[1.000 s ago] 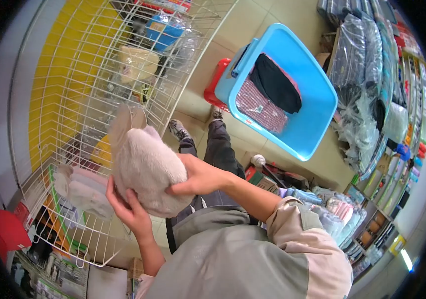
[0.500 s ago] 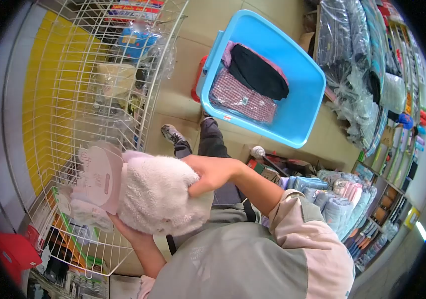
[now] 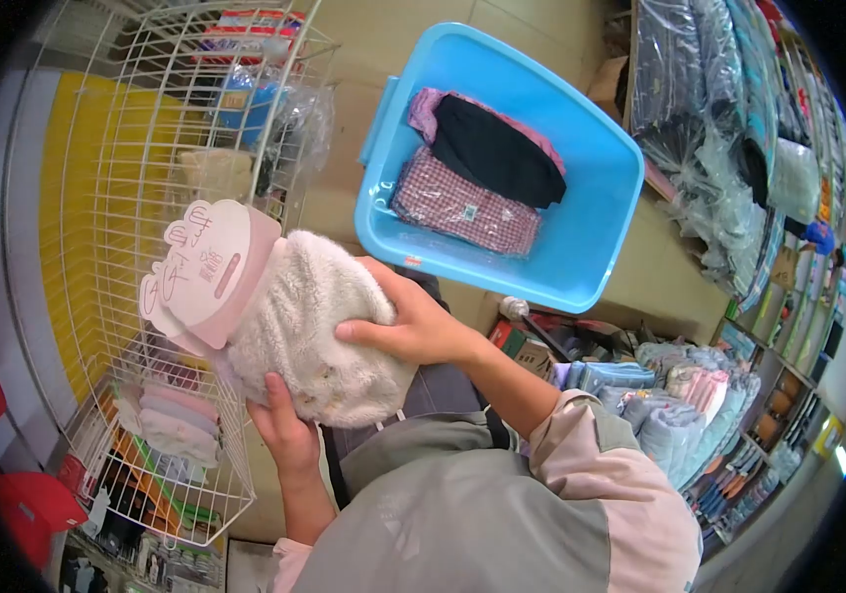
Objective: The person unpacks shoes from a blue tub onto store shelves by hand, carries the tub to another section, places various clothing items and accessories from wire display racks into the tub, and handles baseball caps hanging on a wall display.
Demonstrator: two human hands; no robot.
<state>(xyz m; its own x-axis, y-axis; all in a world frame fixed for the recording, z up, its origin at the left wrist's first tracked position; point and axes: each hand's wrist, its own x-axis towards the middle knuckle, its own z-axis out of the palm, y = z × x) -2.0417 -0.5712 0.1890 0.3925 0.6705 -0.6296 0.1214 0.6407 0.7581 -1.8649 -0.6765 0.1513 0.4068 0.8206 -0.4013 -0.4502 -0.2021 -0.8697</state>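
Note:
A fluffy cream-white cloth item (image 3: 314, 331) with a pink cardboard tag (image 3: 215, 267) at its upper left is held in front of the body. My left hand (image 3: 289, 430) grips its lower edge, with the thumb on the front and the other fingers hidden behind. My right hand (image 3: 413, 321) holds its right side, thumb across the front. Above and to the right is a blue tub (image 3: 591, 227) holding a checked item in plastic (image 3: 467, 208), a black cloth (image 3: 492, 153) and a pink cloth (image 3: 425, 112).
A white wire basket (image 3: 126, 198) on the left holds packaged goods. Folded soft items (image 3: 180, 420) lie in its lower part. Rolled towels (image 3: 675, 400) are stacked at the lower right. Plastic-wrapped goods (image 3: 685, 109) and shelves line the right side.
The fluffy item has turned so that its tag shows clearly at the upper left. Both hands still hold it. In view, the tub has shifted left.

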